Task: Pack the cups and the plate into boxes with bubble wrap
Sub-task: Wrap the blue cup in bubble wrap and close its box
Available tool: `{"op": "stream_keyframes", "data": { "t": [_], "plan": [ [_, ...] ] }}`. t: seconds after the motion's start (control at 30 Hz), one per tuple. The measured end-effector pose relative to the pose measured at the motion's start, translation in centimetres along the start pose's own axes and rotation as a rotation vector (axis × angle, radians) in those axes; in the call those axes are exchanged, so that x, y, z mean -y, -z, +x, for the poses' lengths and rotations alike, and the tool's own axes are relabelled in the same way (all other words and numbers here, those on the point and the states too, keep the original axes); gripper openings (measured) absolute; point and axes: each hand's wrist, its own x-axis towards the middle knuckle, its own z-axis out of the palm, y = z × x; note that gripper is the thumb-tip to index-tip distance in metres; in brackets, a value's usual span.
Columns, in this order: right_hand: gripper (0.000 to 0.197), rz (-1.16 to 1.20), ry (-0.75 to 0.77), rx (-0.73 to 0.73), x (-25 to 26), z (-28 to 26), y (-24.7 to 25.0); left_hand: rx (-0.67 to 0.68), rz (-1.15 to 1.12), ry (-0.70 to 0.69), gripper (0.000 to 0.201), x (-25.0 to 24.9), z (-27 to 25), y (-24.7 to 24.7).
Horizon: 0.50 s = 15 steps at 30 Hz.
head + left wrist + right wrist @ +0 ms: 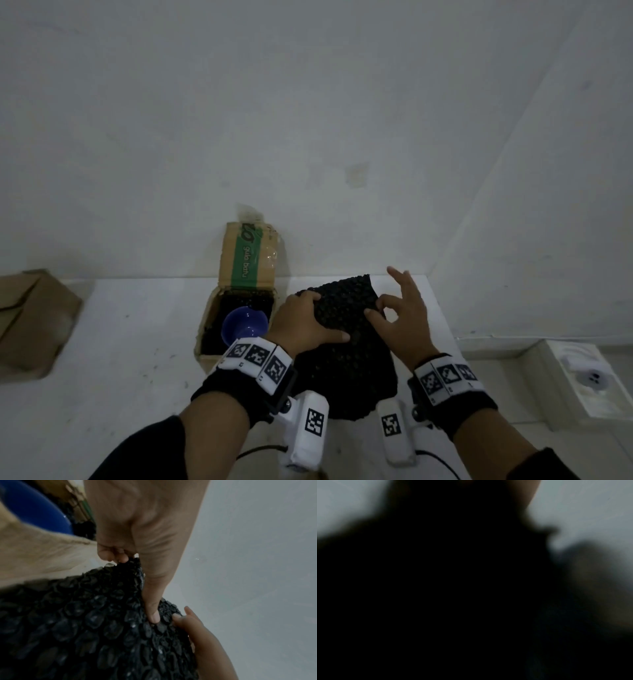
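1. Bubble wrap (346, 346), black, lies in a bundle on the white counter (137, 342), just right of the open cardboard box (219, 308). Whether a cup or the plate is already inside the bundle is hidden.
2. Fingers of the left hand (301, 325) curl over the bundle's left edge, and the left wrist view shows the thumb pressed down into the bubbles, so this hand has a grip on the wrap.
3. Right hand (400, 318) pinches the wrap's right edge between thumb and forefinger, with the other fingers lifted and spread. The right wrist view is nearly black and adds nothing.
4. Blue cup (245, 323) sits in the box on a black lining, just left of the left hand. The box's printed flap stands up against the wall (308, 120).
5. A second cardboard box (30, 325) rests at the counter's far left, well apart from the hands.
6. My reading is that the step in hand is folding or tightening the wrap, with one cup already boxed.
7. Next, I judge, the loose edge needs tucking, then the bundle wants a two-handed lift into a box without knocking the blue cup.
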Motion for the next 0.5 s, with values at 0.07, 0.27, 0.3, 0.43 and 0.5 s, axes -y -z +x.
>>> {"op": "stream_keyframes", "data": {
  "t": [0.07,0.27,0.3,0.43,0.5],
  "plan": [
    [0.02,0.107,0.049,0.039,1.6,0.2,1.1,0.009,0.008,-0.053,0.092,-0.5,-0.9,2.2],
    [0.006,0.355,0.016,0.13,8.6,1.4,1.4,-0.147,-0.206,-0.216,0.059,-0.2,-3.8,8.8],
    [0.009,0.419,0.0,0.111,10.1,1.5,1.2,-0.178,-0.26,-0.232,0.056,0.2,-4.1,9.8],
    [0.026,0.478,0.008,0.04,14.6,1.7,-0.5,-0.324,-0.261,-0.221,0.035,1.9,-5.0,13.4],
    [0.015,0.506,0.009,0.016,16.2,1.9,-1.8,-0.388,-0.172,-0.223,0.027,2.9,-5.4,15.0]
  ]
}}
